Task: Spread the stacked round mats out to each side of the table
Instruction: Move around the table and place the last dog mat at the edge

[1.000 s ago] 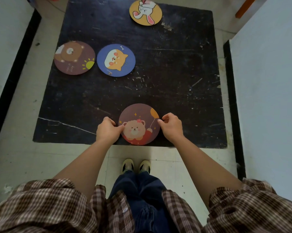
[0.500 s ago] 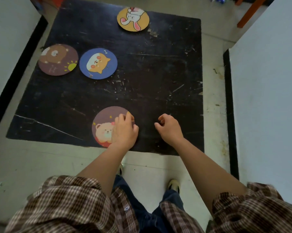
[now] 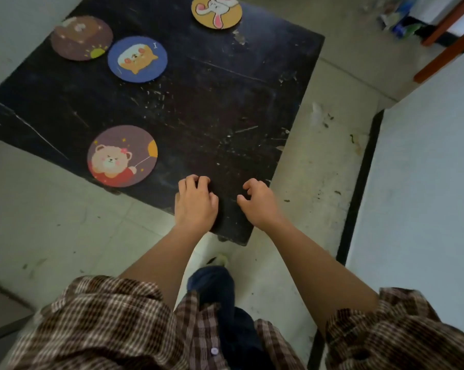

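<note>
Bench point(image 3: 225, 108): black, scratched top, low over a tiled floor.
Bear-with-balloon mat point(image 3: 122, 155): flat at the near edge, free of both hands, left of the left hand.
Blue dog mat point(image 3: 137, 59): far left, just beside the brown bear mat point(image 3: 81, 37).
Rabbit mat point(image 3: 216, 11): at the far edge.
Left hand point(image 3: 196, 204): fingers curled, grip empty, at the near edge.
Right hand point(image 3: 259, 202): loosely curled, grip empty, near the bench's near corner.

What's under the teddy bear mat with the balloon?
The teddy bear mat lies flat on the black table, its near edge slightly overhanging. Anything directly beneath it, such as another mat, is covered and cannot be seen.
</note>
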